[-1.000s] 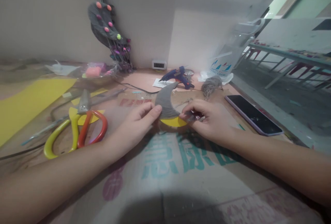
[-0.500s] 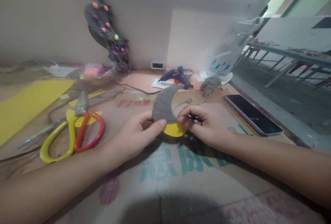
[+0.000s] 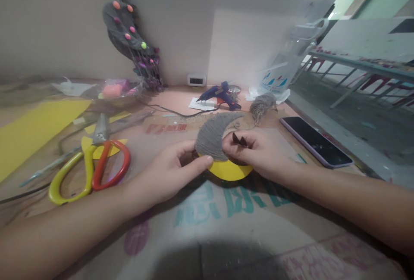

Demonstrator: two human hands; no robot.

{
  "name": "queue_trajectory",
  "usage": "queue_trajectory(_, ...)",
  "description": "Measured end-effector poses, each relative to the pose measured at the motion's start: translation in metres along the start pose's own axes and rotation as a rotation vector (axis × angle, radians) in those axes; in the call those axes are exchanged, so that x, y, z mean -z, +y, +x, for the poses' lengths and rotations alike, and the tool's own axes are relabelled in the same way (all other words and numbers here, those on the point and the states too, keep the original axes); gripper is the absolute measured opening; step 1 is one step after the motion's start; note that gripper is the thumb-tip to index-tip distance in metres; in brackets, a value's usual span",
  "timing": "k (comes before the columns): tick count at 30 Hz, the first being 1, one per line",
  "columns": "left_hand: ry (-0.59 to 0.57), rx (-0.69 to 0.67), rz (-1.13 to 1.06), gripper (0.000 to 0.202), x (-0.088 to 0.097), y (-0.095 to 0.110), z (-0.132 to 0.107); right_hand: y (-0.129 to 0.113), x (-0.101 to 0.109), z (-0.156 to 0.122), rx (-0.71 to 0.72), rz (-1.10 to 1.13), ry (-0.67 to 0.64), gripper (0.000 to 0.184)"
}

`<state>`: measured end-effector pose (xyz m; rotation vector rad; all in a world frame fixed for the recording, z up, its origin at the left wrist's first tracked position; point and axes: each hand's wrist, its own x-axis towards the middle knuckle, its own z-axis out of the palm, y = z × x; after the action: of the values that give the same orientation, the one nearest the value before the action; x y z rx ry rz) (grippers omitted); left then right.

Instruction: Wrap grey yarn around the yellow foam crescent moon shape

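My left hand [image 3: 181, 166] grips a crescent-shaped yellow card [image 3: 231, 171] by its left side, thumb on the front. Grey yarn wrapping [image 3: 211, 135] covers the upper part of the crescent in close turns, while the lower end is bare yellow. At the inner curve, my right hand [image 3: 250, 148] has its fingers pinched together by the edge of the wrapping. Grey yarn trails on the table behind that hand; the strand inside the pinch is mostly hidden. Dark pointed tips show above the right fingers, too unclear to name. A ball of grey yarn [image 3: 263, 107] lies behind.
Left of me lie scissors [image 3: 111, 163] with yellow and red handles and a yellow sheet [image 3: 39, 129]. A blue glue gun [image 3: 221, 95] and a small clock [image 3: 196, 80] are at the back. To the right are a phone [image 3: 315, 142] and a clear jug [image 3: 280, 71].
The crescent has tilted to the right, its tip swinging right and lower, and more of its bare yellow end shows. My right fingers have shifted slightly along the inner curve.
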<state>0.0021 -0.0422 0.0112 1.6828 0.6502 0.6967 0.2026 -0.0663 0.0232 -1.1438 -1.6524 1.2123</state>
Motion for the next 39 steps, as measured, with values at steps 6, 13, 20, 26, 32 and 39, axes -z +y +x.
queue_trajectory(6,0.06,-0.133,-0.054,0.02,0.005,-0.012,0.005,0.004,0.008,0.008,-0.108,0.09,-0.203,0.04)
queue_trajectory(13,0.038,-0.257,0.131,0.013,0.006,-0.007,0.003,0.005,0.001,0.004,-0.133,0.246,-0.358,0.034)
queue_trajectory(20,0.097,-0.074,0.161,0.023,0.008,0.001,-0.005,0.006,-0.007,0.002,-0.079,0.191,-0.073,0.034)
queue_trajectory(26,0.329,0.128,0.163,0.033,0.008,0.001,-0.001,-0.002,-0.013,-0.004,-0.115,0.082,-0.028,0.029)
queue_trajectory(32,0.276,0.221,0.166,0.039,0.006,0.003,0.001,-0.008,-0.007,-0.004,0.084,-0.007,0.314,0.02)
queue_trajectory(39,0.204,0.264,0.331,0.038,0.005,0.001,-0.005,-0.004,-0.011,-0.003,-0.054,-0.022,0.104,0.025)
